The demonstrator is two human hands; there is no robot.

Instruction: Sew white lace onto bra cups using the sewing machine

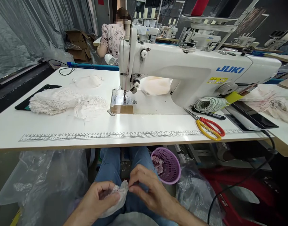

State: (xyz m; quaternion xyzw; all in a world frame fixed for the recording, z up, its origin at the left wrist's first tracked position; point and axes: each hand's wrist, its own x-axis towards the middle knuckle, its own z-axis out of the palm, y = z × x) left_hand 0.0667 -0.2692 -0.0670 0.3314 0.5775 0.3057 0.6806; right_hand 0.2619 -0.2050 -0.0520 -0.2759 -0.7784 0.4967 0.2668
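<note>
Above my lap, my left hand point(103, 199) grips a small piece of white lace fabric point(119, 202), thumb on top and fingers beneath. My right hand point(148, 190) pinches the upper right edge of the same piece between thumb and forefinger. Part of the fabric is hidden behind the left fingers. On the table beyond stands a white sewing machine point(188, 66), its needle and presser foot over the metal plate. A pile of cream lace pieces point(56, 100) lies left of the machine.
Red and yellow scissors point(208, 127), coiled cord point(210, 104) and a dark pen lie at the table's right. A printed ruler point(106, 136) runs along the front edge. Below are a purple basket point(173, 166) and plastic bags point(54, 179). Another person point(113, 37) sits beyond the machine.
</note>
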